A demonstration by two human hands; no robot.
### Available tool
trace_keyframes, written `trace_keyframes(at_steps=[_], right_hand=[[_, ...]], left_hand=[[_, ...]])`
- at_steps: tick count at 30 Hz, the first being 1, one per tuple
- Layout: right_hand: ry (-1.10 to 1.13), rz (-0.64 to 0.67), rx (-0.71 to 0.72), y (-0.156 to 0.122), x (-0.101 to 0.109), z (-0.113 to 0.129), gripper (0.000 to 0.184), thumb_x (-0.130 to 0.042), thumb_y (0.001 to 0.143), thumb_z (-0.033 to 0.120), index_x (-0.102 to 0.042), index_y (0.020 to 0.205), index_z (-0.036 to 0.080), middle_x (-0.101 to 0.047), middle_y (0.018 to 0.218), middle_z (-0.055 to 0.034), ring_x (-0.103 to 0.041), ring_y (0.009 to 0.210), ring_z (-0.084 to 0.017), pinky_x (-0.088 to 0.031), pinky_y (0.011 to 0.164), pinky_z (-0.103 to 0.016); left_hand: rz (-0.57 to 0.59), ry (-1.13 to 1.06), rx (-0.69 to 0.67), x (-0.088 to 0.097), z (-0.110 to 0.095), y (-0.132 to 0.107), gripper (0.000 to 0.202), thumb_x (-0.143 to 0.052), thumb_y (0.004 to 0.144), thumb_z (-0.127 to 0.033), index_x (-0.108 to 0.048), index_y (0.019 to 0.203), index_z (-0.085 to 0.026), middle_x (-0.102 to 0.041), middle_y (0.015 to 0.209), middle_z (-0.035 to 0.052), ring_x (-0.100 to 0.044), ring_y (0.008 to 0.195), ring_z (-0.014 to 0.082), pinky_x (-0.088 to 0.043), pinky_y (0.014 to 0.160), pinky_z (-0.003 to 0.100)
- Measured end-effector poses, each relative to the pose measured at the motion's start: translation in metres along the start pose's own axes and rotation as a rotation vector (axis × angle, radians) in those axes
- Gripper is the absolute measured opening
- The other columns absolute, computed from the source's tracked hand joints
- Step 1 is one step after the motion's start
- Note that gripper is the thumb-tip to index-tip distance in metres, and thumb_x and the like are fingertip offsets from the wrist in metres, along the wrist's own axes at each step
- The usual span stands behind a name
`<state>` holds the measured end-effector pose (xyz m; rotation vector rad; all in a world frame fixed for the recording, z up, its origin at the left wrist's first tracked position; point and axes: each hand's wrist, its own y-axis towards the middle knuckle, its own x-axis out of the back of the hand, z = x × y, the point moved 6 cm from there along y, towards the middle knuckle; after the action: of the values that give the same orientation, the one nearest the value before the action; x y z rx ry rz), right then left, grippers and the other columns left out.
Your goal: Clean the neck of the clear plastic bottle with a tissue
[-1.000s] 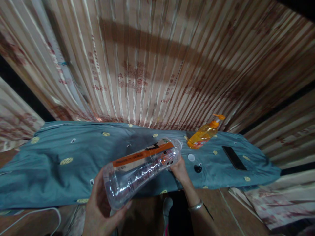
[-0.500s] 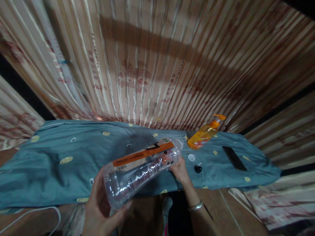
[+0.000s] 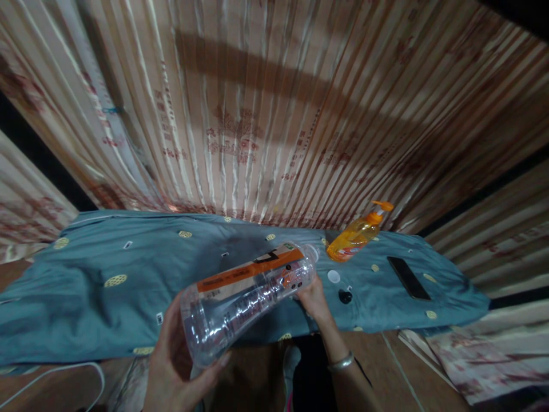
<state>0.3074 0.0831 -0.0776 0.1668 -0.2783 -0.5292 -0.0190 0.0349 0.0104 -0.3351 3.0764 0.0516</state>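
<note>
A large clear plastic bottle point(image 3: 244, 300) with an orange and white label lies tilted in front of me, its base toward the camera and its open neck pointing away. My left hand point(image 3: 171, 366) cups the base, fingers wrapped round it. Near the bottle's neck my right hand point(image 3: 313, 297) grips it from below, a metal bangle on that wrist. Both hands hold it just above the blue-green cloth point(image 3: 86, 297) that covers the table.
An orange pump bottle point(image 3: 358, 234) stands at the back right. A white cap point(image 3: 333, 276) and a small black object point(image 3: 345, 296) lie near my right hand. A black phone point(image 3: 408, 277) lies further right. A striped curtain hangs behind. A white cable point(image 3: 51, 377) lies lower left.
</note>
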Motion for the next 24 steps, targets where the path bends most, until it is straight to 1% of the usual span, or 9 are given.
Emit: trace_keyframes(at_steps=[2,4,9,13,16,18,21,24], right_hand=[[0.062,-0.032,-0.054,-0.0004,0.0006,-0.0023,0.044,-0.087,0.06,0.038,-0.069,0.098,0.025,-0.088,0.099,-0.0092,-0.083,0.088,-0.031,-0.07,0.084,-0.044],[0.103,-0.023,-0.083,-0.0007,-0.0013,-0.0017,0.042,-0.087,0.059,0.038,-0.067,0.094,0.026,-0.088,0.098,-0.0077,-0.083,0.087,-0.03,-0.07,0.084,-0.043],[0.131,-0.01,-0.08,-0.0004,-0.0031,0.0021,0.037,-0.086,0.058,0.039,-0.067,0.088,0.026,-0.088,0.095,-0.0058,-0.082,0.083,-0.028,-0.07,0.084,-0.041],[0.102,-0.014,-0.073,-0.0001,-0.0016,0.0029,0.037,-0.086,0.059,0.039,-0.068,0.089,0.025,-0.088,0.095,-0.0066,-0.082,0.082,-0.027,-0.07,0.083,-0.041],[0.084,-0.002,-0.065,-0.0003,-0.0019,0.0042,0.035,-0.085,0.06,0.038,-0.069,0.088,0.025,-0.088,0.095,-0.0073,-0.082,0.083,-0.027,-0.07,0.084,-0.041],[0.089,-0.01,-0.063,-0.0006,-0.0018,0.0044,0.035,-0.085,0.06,0.037,-0.069,0.088,0.025,-0.088,0.094,-0.0066,-0.082,0.082,-0.027,-0.07,0.082,-0.04],[0.091,-0.038,-0.065,-0.0012,-0.0009,0.0039,0.036,-0.084,0.06,0.037,-0.069,0.091,0.026,-0.088,0.093,-0.0051,-0.082,0.081,-0.027,-0.07,0.079,-0.039],[0.062,-0.03,-0.051,-0.001,-0.0011,0.0053,0.034,-0.084,0.061,0.037,-0.07,0.09,0.026,-0.088,0.094,-0.0058,-0.082,0.082,-0.027,-0.07,0.08,-0.04]], left_hand=[[0.001,-0.004,0.006,0.0002,0.0015,-0.0004,0.104,-0.105,0.056,-0.05,-0.063,0.147,-0.022,-0.075,0.146,0.015,-0.074,0.134,0.0392,-0.064,0.106,0.041],[0.005,-0.017,0.004,0.0,0.0022,-0.0008,0.103,-0.105,0.057,-0.048,-0.063,0.148,-0.023,-0.076,0.146,0.0142,-0.074,0.134,0.0379,-0.064,0.106,0.039],[0.019,-0.031,-0.014,-0.0016,0.0011,-0.0012,0.097,-0.103,0.061,-0.044,-0.063,0.147,-0.023,-0.078,0.145,0.0133,-0.076,0.131,0.0338,-0.064,0.102,0.033],[0.015,-0.022,-0.012,-0.0021,-0.0003,-0.0008,0.098,-0.103,0.061,-0.046,-0.063,0.147,-0.023,-0.078,0.143,0.0135,-0.077,0.129,0.0345,-0.064,0.103,0.035],[0.015,-0.019,-0.012,-0.0022,-0.0005,-0.0007,0.099,-0.103,0.06,-0.048,-0.063,0.148,-0.023,-0.078,0.144,0.0138,-0.076,0.132,0.0365,-0.064,0.105,0.038],[0.014,-0.018,-0.019,-0.0019,-0.0007,-0.0008,0.099,-0.104,0.06,-0.047,-0.064,0.147,-0.023,-0.077,0.145,0.0141,-0.075,0.133,0.0369,-0.063,0.107,0.039],[0.013,-0.012,-0.012,-0.0012,0.0003,-0.0009,0.1,-0.103,0.061,-0.048,-0.062,0.149,-0.023,-0.077,0.144,0.0147,-0.076,0.132,0.0366,-0.064,0.106,0.039],[0.008,0.003,-0.002,-0.0003,0.0015,-0.0009,0.104,-0.103,0.06,-0.051,-0.061,0.151,-0.023,-0.076,0.145,0.0154,-0.075,0.133,0.038,-0.064,0.106,0.041]])
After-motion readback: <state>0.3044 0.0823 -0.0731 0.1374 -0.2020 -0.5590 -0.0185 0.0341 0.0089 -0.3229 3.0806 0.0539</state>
